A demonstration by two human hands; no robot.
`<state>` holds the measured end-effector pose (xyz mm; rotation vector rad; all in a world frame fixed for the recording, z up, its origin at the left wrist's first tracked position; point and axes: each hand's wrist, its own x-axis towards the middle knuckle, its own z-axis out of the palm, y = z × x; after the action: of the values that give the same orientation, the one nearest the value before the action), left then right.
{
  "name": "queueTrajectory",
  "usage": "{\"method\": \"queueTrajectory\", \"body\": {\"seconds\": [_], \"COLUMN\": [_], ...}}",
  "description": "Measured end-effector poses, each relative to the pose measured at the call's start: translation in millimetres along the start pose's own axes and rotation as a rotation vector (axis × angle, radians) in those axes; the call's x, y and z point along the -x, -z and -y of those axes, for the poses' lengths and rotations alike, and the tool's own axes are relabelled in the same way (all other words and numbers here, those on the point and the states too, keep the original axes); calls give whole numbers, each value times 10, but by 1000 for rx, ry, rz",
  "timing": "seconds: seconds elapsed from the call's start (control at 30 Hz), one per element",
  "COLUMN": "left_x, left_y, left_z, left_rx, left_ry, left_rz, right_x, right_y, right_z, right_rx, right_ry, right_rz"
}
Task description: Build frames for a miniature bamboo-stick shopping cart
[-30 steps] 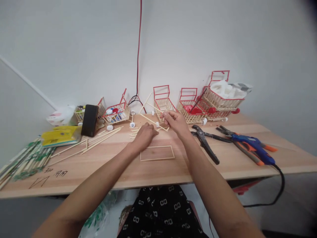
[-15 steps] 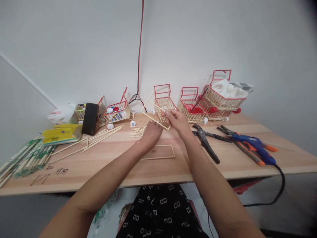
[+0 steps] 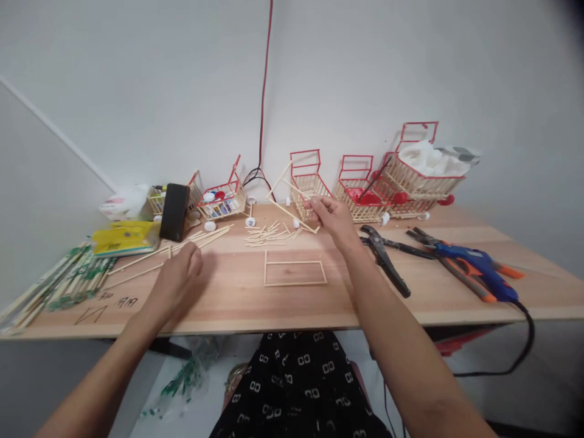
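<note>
My right hand (image 3: 334, 218) pinches an angular zigzag frame of thin wooden sticks (image 3: 292, 215), raised above the table. My left hand (image 3: 181, 269) is over the table at the left, beside the long sticks; its fingers are curled together, and whatever they may hold is hidden. A flat rectangle of sticks (image 3: 296, 284) lies in front of me, with one stick end jutting up from its left corner. Behind it a loose pile of short sticks (image 3: 267, 235) is spread out. Long wooden sticks (image 3: 214, 236) lie left of the pile.
Miniature stick carts with red rims (image 3: 311, 185) line the wall. Pliers (image 3: 385, 261) and a blue glue gun (image 3: 479, 264) lie at the right. At the left are a phone (image 3: 174, 213), a yellow packet (image 3: 125, 238) and bundled sticks (image 3: 77, 277).
My left hand has moved left and toward me, away from the short sticks, uncovering the pile and the rectangle. My right hand still holds the zigzag frame. The view has shifted slightly.
</note>
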<state>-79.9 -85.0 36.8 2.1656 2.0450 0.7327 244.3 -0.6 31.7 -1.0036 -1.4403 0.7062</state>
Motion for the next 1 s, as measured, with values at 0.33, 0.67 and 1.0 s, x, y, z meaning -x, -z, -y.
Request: {"method": "queueTrajectory", "body": {"seconds": [0.33,0.67,1.0], "left_x": [1635,1371,-515], "left_y": [-285,4,-369], "left_z": [429,559,-522], "left_rx": [105,-48,654], "left_ry": [18,-55,-52], "left_rz": [-162,-320,-110], "right_x": [-12,42,122], "right_y": [-5,-43,-141], "right_z": [-94,-6,158], "right_rx": [10,209,461], "right_ry": [-20,65,217], "right_rz": [11,208,277]}}
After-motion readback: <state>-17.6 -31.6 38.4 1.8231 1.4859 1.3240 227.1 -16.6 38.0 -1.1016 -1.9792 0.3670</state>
